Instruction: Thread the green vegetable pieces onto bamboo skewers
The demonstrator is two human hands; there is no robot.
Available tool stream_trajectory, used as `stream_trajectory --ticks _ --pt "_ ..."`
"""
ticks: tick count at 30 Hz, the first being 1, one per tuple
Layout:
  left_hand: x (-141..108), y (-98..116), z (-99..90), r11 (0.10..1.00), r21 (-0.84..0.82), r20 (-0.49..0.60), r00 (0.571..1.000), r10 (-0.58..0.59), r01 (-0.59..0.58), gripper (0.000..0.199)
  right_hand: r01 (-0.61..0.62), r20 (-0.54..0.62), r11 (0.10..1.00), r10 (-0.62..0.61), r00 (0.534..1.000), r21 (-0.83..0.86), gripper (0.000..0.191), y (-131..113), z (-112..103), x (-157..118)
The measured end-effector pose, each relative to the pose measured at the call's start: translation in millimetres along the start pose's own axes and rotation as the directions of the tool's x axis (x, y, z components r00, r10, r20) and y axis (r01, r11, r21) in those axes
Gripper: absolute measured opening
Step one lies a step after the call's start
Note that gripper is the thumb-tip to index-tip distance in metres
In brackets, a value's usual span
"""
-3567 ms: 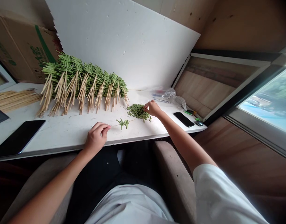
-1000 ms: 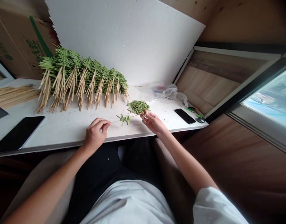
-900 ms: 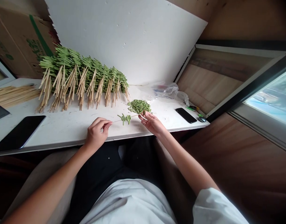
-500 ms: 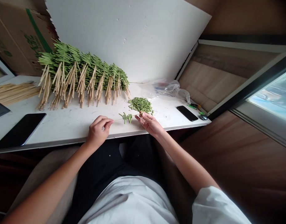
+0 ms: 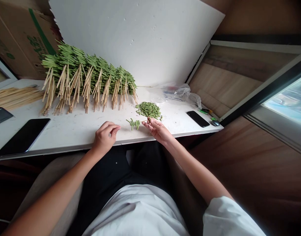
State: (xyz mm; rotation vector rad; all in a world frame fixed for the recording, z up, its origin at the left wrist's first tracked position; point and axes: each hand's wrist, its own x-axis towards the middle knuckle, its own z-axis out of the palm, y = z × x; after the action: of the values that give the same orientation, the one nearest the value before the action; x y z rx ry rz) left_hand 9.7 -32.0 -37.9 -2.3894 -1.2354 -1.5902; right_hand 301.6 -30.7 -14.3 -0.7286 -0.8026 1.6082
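Observation:
My left hand (image 5: 106,135) pinches the plain end of a thin bamboo skewer, which is faint against the white table. Several short cut green bean pieces (image 5: 133,124) are threaded crosswise along the skewer, between my two hands. At its other end, my right hand (image 5: 158,129) is closed with thumb and fingertips around a green bean piece (image 5: 149,120); whether the tip has pierced it I cannot tell. Just behind my right hand lies a loose pile of cut green bean pieces (image 5: 148,109) on the table.
A long stack of filled green bean skewers (image 5: 88,70) stands at the back left, bare ends forward. Bare bamboo skewers (image 5: 15,97) lie left of it. Phones (image 5: 24,136) (image 5: 198,118), a clear plastic bag (image 5: 182,91) and a mouse (image 5: 215,123) rest on the white table (image 5: 74,131).
The view has shifted very slightly. Both hands keep nearly the same pose, with the threaded bean pieces still between them.

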Motion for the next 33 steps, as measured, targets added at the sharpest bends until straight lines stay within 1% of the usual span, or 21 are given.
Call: stream_trajectory --ticks 10,17,24,28,31,33 --pt "0.0 0.1 -0.4 1.0 -0.013 -0.001 1.0 0.003 -0.003 0.022 -0.025 -0.007 0.999 0.025 1.0 0.022 0.038 3.3 -4.1 1.7" --pt "-0.9 -1.4 0.1 1.0 -0.006 0.002 1.0 0.023 -0.023 0.022 -0.012 -0.007 1.0 0.012 1.0 -0.011 0.034 1.5 -1.2 -0.9" --pt "-0.5 -2.5 0.2 0.998 -0.022 -0.014 0.998 0.053 -0.054 0.023 -0.061 -0.01 0.998 0.061 0.998 0.007 0.03 1.5 -1.4 -2.2" --pt "-1.0 -3.4 0.8 0.998 -0.038 -0.019 0.998 0.056 -0.056 0.022 -0.059 0.019 0.998 0.059 0.998 0.006 0.034 4.1 -1.3 -3.3" --pt "-1.5 -4.1 1.4 0.998 -0.042 -0.019 0.999 0.047 -0.048 0.02 -0.016 -0.007 0.999 0.016 1.0 -0.033 0.037 4.5 1.9 -4.4" --pt "-1.7 -4.5 1.8 0.998 -0.045 -0.024 0.999 0.034 -0.035 0.019 0.061 -0.061 0.993 -0.067 0.996 -0.101 0.037 3.9 5.0 -5.6"
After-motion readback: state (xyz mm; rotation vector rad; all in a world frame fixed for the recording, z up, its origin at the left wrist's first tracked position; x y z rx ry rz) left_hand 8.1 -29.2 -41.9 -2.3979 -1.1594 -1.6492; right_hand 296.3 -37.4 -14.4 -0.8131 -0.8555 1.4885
